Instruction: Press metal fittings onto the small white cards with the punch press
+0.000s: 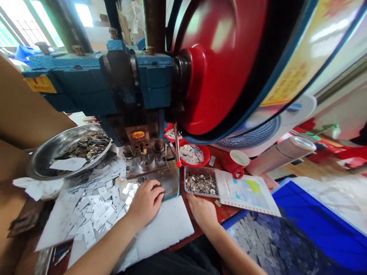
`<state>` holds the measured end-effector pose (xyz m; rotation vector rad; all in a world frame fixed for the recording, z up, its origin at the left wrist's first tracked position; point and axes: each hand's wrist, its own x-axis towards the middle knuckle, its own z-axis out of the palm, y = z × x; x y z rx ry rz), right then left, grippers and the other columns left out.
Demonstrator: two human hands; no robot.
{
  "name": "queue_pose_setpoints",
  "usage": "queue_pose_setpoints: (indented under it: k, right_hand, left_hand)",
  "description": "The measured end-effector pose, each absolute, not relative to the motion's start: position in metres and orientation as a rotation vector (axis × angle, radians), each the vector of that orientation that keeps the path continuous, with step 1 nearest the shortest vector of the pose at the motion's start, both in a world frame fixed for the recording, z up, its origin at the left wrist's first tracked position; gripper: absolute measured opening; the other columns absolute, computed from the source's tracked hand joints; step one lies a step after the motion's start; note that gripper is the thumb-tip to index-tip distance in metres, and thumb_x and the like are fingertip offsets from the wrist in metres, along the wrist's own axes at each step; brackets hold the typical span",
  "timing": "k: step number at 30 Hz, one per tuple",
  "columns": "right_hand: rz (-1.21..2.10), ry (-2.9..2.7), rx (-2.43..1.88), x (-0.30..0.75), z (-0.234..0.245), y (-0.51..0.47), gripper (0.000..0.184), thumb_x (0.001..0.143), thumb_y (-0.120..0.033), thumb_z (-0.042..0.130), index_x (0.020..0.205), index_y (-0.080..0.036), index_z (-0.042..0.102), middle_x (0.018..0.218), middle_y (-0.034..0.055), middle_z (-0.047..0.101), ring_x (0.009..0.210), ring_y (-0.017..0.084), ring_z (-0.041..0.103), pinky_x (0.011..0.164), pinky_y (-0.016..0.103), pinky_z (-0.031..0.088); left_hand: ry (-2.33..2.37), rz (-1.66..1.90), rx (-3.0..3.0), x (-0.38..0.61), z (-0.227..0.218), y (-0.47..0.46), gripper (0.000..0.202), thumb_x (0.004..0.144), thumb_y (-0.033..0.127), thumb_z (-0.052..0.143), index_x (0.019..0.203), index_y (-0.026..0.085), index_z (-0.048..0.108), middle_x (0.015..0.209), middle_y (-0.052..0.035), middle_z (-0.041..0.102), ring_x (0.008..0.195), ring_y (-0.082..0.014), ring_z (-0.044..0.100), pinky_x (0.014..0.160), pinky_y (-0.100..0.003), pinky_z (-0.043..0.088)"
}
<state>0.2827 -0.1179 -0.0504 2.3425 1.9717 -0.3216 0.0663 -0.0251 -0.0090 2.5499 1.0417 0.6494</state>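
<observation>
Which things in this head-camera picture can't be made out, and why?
All in the head view:
- Left hand: anything under its palm, hidden by the hand itself.
- Right hand: anything it may hold, hidden by the hand's back.
- Red flywheel: top, cut off by the upper edge.
- Yellow label: wording, blurred and small.

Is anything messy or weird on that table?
Yes, the flat pieces look messy: they lie in a loose heap by the press, turned every which way, while the tiny bits sit in a box. Nothing looks clearly broken.
</observation>
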Motion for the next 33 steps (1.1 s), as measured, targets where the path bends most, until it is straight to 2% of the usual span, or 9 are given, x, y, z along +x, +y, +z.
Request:
queue_pose_setpoints:
  k: [8, 14, 21, 24, 26, 28, 30, 31, 33]
  right_hand:
    - [-0.386, 2.036, 2.319, 0.294, -0.049, -0.119, 0.027, 0.095, -0.027, 0.038, 0.1, -0.019, 0.064, 0.08, 0.0078, 0.071, 0.074, 0.02, 0.068, 0.063, 0.024, 0.046]
    - [-0.43, 2.152, 2.264, 0.305, -0.051, -0.129, 0.037, 0.093, -0.018, 0.037, 0.124, -0.024, 0.055, 0.095, 0.0049, 0.071, 0.086, 0.016, 0.066, 0.074, 0.022, 0.046]
    - [-0.359, 2.098, 2.033, 0.299, -0.043, -0.133, 0.055, 0.081, -0.01, 0.045, 0.136, -0.02, 0.044, 0.078, 0.0097, 0.07, 0.072, 0.022, 0.066, 0.066, 0.028, 0.047]
    - [-0.673, 2.144, 2.26, 0.303, -0.037, -0.125, 0.046, 0.083, -0.013, 0.039, 0.124, -0.022, 0.057, 0.079, 0.0067, 0.07, 0.073, 0.018, 0.065, 0.068, 0.026, 0.047]
    - [-1.157, 2.012, 2.503, 0.307, -0.036, -0.124, 0.044, 0.086, -0.018, 0.031, 0.118, -0.019, 0.061, 0.065, 0.003, 0.066, 0.061, 0.015, 0.062, 0.059, 0.023, 0.046]
    - [-1.709, 1.721, 2.639, 0.308, -0.038, -0.127, 0.047, 0.087, -0.024, 0.028, 0.118, -0.014, 0.061, 0.049, -0.0019, 0.053, 0.044, 0.013, 0.051, 0.045, 0.02, 0.039]
    - [-2.062, 1.509, 2.656, 0.308, -0.04, -0.132, 0.049, 0.087, -0.029, 0.028, 0.119, -0.012, 0.059, 0.043, -0.0052, 0.044, 0.036, 0.012, 0.042, 0.039, 0.02, 0.032]
    - [-2.108, 1.482, 2.661, 0.308, -0.041, -0.135, 0.049, 0.087, -0.031, 0.028, 0.12, -0.012, 0.059, 0.043, -0.0056, 0.044, 0.036, 0.011, 0.041, 0.038, 0.02, 0.032]
    - [-1.901, 1.586, 2.713, 0.308, -0.044, -0.138, 0.049, 0.088, -0.033, 0.028, 0.122, -0.013, 0.058, 0.046, -0.0036, 0.05, 0.039, 0.013, 0.047, 0.042, 0.021, 0.037]
  left_hand:
    - [0.803, 0.582, 2.595, 0.093, 0.006, -0.037, 0.018, 0.085, 0.019, 0.054, 0.097, 0.024, 0.068, 0.102, -0.0059, 0.058, 0.094, -0.0225, 0.055, 0.085, -0.04, 0.047]
    - [0.824, 0.573, 2.555, 0.095, 0.009, -0.039, 0.019, 0.085, 0.02, 0.055, 0.099, 0.024, 0.067, 0.103, -0.0064, 0.058, 0.094, -0.0226, 0.056, 0.085, -0.04, 0.049]
    - [0.828, 0.549, 2.569, 0.086, 0.005, -0.051, 0.019, 0.085, 0.019, 0.054, 0.097, 0.025, 0.068, 0.105, -0.0068, 0.058, 0.097, -0.0238, 0.056, 0.087, -0.043, 0.049]
    - [0.88, 0.561, 2.499, 0.083, 0.006, -0.055, 0.019, 0.085, 0.021, 0.053, 0.097, 0.025, 0.067, 0.106, -0.0073, 0.058, 0.098, -0.0242, 0.056, 0.087, -0.043, 0.049]
    - [0.92, 0.594, 2.433, 0.081, 0.008, -0.055, 0.018, 0.085, 0.022, 0.053, 0.097, 0.025, 0.067, 0.106, -0.0071, 0.059, 0.099, -0.0238, 0.056, 0.088, -0.042, 0.049]
    - [0.932, 0.627, 2.388, 0.079, 0.011, -0.054, 0.018, 0.085, 0.022, 0.054, 0.097, 0.025, 0.067, 0.105, -0.0065, 0.059, 0.099, -0.0232, 0.057, 0.088, -0.04, 0.049]
    - [0.925, 0.652, 2.366, 0.081, 0.013, -0.054, 0.018, 0.085, 0.021, 0.054, 0.096, 0.025, 0.067, 0.104, -0.0059, 0.059, 0.098, -0.0226, 0.057, 0.088, -0.04, 0.049]
    - [0.916, 0.657, 2.361, 0.083, 0.013, -0.053, 0.018, 0.085, 0.021, 0.054, 0.096, 0.025, 0.067, 0.104, -0.0058, 0.059, 0.097, -0.0223, 0.057, 0.088, -0.039, 0.049]
    - [0.886, 0.655, 2.36, 0.088, 0.013, -0.053, 0.018, 0.085, 0.02, 0.054, 0.096, 0.024, 0.068, 0.103, -0.0059, 0.059, 0.095, -0.0221, 0.057, 0.087, -0.039, 0.049]
